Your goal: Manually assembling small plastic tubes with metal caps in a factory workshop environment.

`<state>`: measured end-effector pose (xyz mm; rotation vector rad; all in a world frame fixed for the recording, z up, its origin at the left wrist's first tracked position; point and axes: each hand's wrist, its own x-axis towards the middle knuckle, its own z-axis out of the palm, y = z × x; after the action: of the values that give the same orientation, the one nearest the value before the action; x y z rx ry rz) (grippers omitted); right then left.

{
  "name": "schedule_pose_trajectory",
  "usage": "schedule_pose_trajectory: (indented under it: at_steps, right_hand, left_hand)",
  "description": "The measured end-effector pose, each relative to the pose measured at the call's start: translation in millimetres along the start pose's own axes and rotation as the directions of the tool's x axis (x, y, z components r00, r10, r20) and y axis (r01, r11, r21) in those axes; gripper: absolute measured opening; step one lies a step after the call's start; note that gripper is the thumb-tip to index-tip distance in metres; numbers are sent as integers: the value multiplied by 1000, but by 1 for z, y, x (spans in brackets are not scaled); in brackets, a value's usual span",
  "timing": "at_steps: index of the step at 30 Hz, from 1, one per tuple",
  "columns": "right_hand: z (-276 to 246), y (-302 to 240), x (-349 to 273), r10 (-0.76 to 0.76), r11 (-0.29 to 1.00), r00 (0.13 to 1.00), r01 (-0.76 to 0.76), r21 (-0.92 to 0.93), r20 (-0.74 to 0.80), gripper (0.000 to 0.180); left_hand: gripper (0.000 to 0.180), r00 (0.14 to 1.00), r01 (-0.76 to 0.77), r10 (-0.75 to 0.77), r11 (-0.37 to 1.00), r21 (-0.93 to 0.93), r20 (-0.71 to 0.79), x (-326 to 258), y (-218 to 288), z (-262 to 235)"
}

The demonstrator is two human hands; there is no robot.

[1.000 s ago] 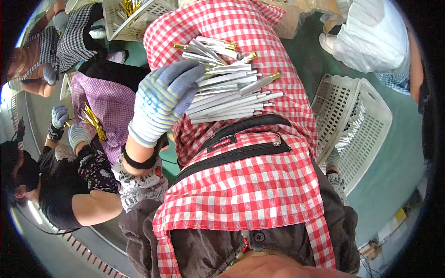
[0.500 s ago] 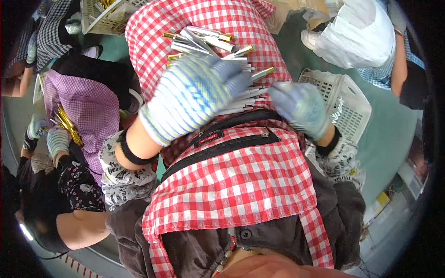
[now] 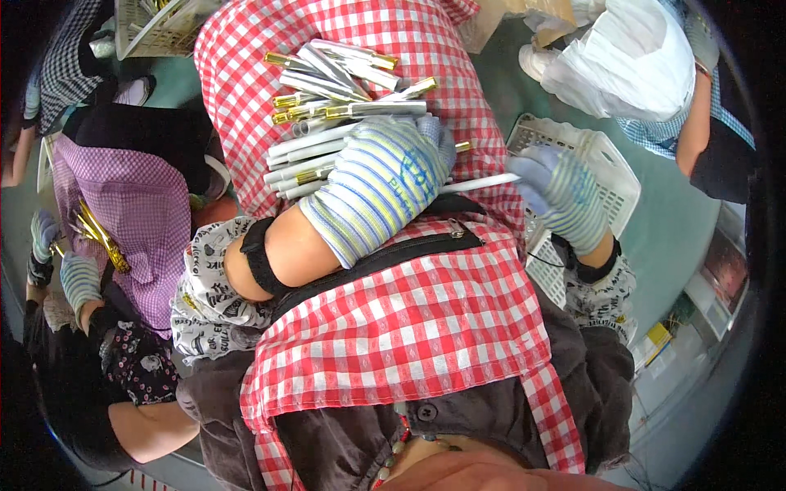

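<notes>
A pile of slim silver tubes with gold-coloured ends (image 3: 348,78) lies on my lap, over the red-and-white checked apron (image 3: 409,344). Nearer to me, whitish-grey tubes (image 3: 303,159) lie side by side. My left hand (image 3: 389,180), in a striped knit glove, rests across them with its fingers curled; what is under the fingers is hidden. A gold tip shows just past those fingers. On the right, my gloved right hand (image 3: 565,192) pinches one end of a thin white tube (image 3: 481,182). That tube lies nearly level, its other end close beside my left hand.
A white plastic basket (image 3: 610,176) stands at my right, under and beyond my right hand. Another basket (image 3: 135,33) is at the far left, near a cardboard box (image 3: 499,20) across. A co-worker in a purple checked apron (image 3: 135,188) handles gold pieces (image 3: 102,237) at my left.
My left hand has moved right and toward me, uncovering more of the tubes. A white tube now shows in my right hand, which has shifted outward. The view has shifted slightly.
</notes>
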<state>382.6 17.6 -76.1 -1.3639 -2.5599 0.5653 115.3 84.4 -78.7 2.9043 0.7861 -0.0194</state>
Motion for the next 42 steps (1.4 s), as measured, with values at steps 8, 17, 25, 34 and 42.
schedule_pose_trajectory:
  at_steps: [8, 17, 25, 34, 42]
  right_hand:
    - [-10, 23, -52, 377, 844, 920, -292, 450, -110, 19]
    - [-29, 15, -32, 320, 899, 945, -282, 336, -63, 17]
    - [-26, 4, -15, 254, 923, 966, -225, 312, -52, 20]
    - [-43, -20, 11, -33, 999, 997, 36, 34, -74, 34]
    - [-37, -29, 34, -248, 969, 969, 247, 25, 7, 35]
  left_hand:
    - [33, 963, -95, 26, 964, -247, -268, -2, -21, -18]
    - [40, 977, 32, -71, 981, -191, -203, -46, -35, -50]
    - [40, 980, -4, -34, 982, -189, -194, -49, -39, -49]
    - [49, 977, 16, -80, 953, -303, -199, -69, -45, -58]
    - [52, 986, -58, 13, 962, -266, -168, -86, -44, -40]
